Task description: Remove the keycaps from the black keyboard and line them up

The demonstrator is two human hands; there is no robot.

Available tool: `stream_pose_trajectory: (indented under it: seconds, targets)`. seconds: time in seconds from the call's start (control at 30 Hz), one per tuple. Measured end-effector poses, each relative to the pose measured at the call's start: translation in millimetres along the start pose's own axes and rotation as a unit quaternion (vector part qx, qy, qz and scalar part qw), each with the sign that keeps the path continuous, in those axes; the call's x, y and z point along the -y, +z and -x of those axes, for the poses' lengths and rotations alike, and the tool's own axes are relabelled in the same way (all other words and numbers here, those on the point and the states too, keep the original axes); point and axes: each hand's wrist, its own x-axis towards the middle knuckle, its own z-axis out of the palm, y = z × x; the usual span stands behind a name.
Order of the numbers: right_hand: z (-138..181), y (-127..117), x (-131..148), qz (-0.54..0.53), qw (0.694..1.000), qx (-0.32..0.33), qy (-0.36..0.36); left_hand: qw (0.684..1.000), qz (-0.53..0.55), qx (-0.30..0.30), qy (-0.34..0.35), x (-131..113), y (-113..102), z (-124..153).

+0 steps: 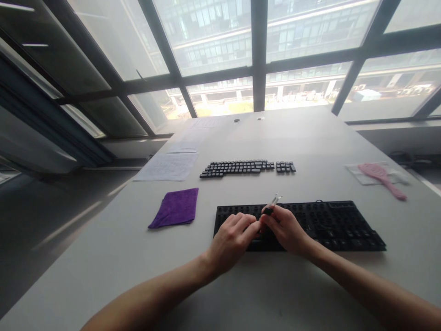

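Note:
A black keyboard point(330, 223) with its keycaps taken off lies on the white table point(241, 285) in front of me. Over its left part my right hand point(284, 227) is closed on a small wire keycap puller point(274, 202), whose metal tip points up and away. My left hand point(232, 239) is curled beside it, fingertips pinched against the puller's lower end, and a small dark piece shows there. Farther back the removed black keycaps point(246, 167) lie laid out in rows like a keyboard.
A folded purple cloth point(176, 208) lies left of the keyboard. Printed paper sheets point(168, 166) lie at the back left. A pink brush point(382, 179) rests on a clear bag at the right. Large windows stand behind the table's far edge.

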Motion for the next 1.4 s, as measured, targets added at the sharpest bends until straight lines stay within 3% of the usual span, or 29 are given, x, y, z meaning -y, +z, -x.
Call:
stream_pose_trajectory:
  seconds: [0.13,0.33,0.47,0.53,0.63,0.73,0.83,1.0,1.4]
  targets:
    - [-0.3,0.6,4.3,-0.001,1.000,-0.001,0.004,1.000,0.026,-0.012,-0.007,3.0,2.9,-0.1]
    - [2.3,2.1,9.0,0.047,0.999,-0.001,0.009,0.981,0.168,-0.042,-0.081,-0.1,9.8,2.1]
    - [3.0,2.0,9.9,0.066,0.998,0.002,-0.008,0.966,0.227,-0.056,-0.115,5.2,-2.0,-4.1]
    - [1.7,1.7,11.0,0.050,0.999,-0.003,-0.005,0.963,0.224,-0.065,-0.137,23.2,-12.0,-13.2]
    - [-0.6,1.1,12.0,0.034,0.999,-0.013,0.003,0.969,0.148,-0.090,-0.175,71.5,-20.4,-31.1]
    - [-1.2,1.1,10.9,0.033,0.999,-0.011,-0.002,0.972,0.035,-0.100,-0.212,126.1,-14.0,-44.9]
    - [-0.3,1.4,8.8,0.031,0.999,-0.008,-0.008,0.972,-0.022,-0.063,-0.227,162.1,0.6,-49.5]
    - [0.7,1.5,7.7,0.029,1.000,-0.001,0.000,0.976,-0.068,-0.029,-0.204,177.9,17.2,-46.3]
    - [-0.1,-0.6,10.9,0.028,1.000,0.005,0.007,0.962,-0.061,-0.062,-0.258,190.0,25.3,-51.5]
